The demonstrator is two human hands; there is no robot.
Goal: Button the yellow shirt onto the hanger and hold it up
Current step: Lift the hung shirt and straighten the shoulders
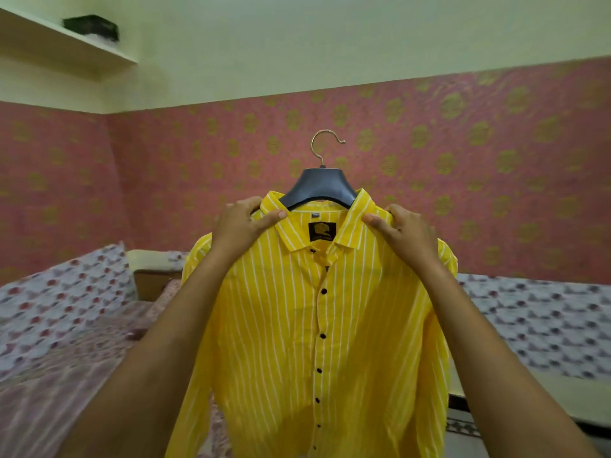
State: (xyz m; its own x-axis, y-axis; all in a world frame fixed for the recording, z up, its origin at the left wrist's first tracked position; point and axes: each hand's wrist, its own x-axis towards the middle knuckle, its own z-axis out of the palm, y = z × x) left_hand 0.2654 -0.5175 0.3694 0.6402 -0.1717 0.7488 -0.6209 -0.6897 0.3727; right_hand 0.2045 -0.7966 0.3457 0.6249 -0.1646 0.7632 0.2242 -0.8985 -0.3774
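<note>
A: Shirt (330, 325) first. Where is it?

B: It hangs in mid-air, centre of view, draped over a dark hanger (319, 188) whose metal hook (322, 145) stands free above the collar. The front faces the camera and the placket is closed down its length.

A: And the hands?

B: Both arms reach forward and up from the bottom corners, forearms bare, roughly mirrored. The left hand (243, 223) grips the shirt's shoulder just beside the collar's left point; its thumb lies flat on the front of the cloth, pointing inward, and the other fingers curl behind. The right hand (405, 231) does the same on the other shoulder, thumb pressed on the fabric next to the right collar point, fingers wrapped over the top edge. So both are clenched on the cloth, pinching it over the hanger's arms. Whether they also touch the hanger under the fabric I cannot tell.

A: Counts?

B: One shirt, one hanger, two hands. Seven dark buttons show down the front, the lowest near the bottom edge. One black label (321, 231) sits inside the neck.

A: Around it?

B: A bed (66, 312) with a patterned sheet lies below and behind, pink patterned wall (463, 153) beyond, and a shelf (66, 44) at upper left carrying one dark object (91, 26).
</note>
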